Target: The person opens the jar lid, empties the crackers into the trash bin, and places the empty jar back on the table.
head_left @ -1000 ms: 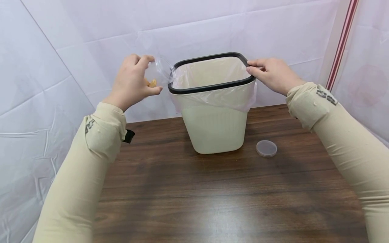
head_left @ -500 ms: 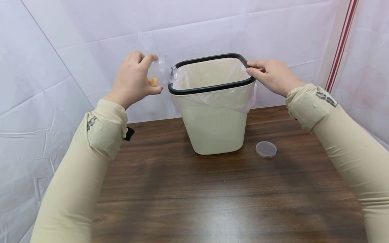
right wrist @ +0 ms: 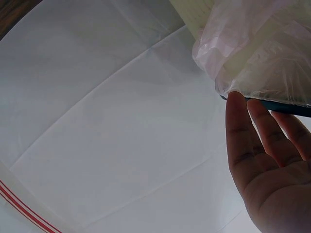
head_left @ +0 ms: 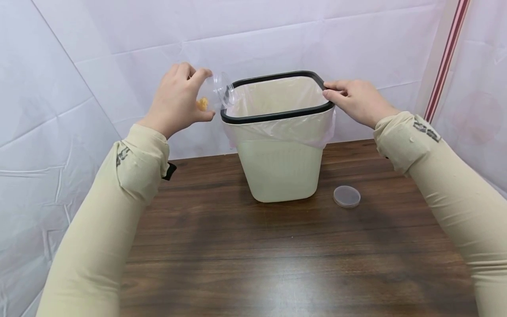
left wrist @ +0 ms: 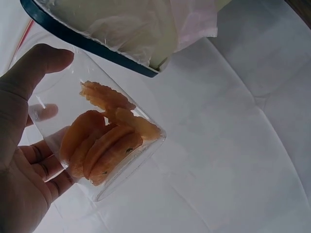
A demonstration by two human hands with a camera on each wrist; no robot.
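Observation:
My left hand (head_left: 176,99) grips a clear plastic jar (head_left: 217,90) tipped on its side, its open mouth at the left rim of the trash can (head_left: 282,169). Orange-brown, curved food pieces (left wrist: 109,141) lie toward the jar's base in the left wrist view; my thumb and fingers wrap round its wall. The trash can is cream-coloured, with a black rim ring (head_left: 277,116) and a thin pinkish liner bag (head_left: 313,134) folded over its edge. With thumb and fingers at the right corner of that ring, my right hand (head_left: 358,99) holds the can's rim.
A round clear lid (head_left: 347,196) lies flat on the dark wooden table (head_left: 245,255), right of the can. White cloth (head_left: 138,26) hangs behind and at both sides, with a red-striped strip (head_left: 447,61) at the right.
My left hand has shifted slightly right and up with the jar, whose mouth now overlaps the can's rim. The food is still inside. My right hand stays on the rim.

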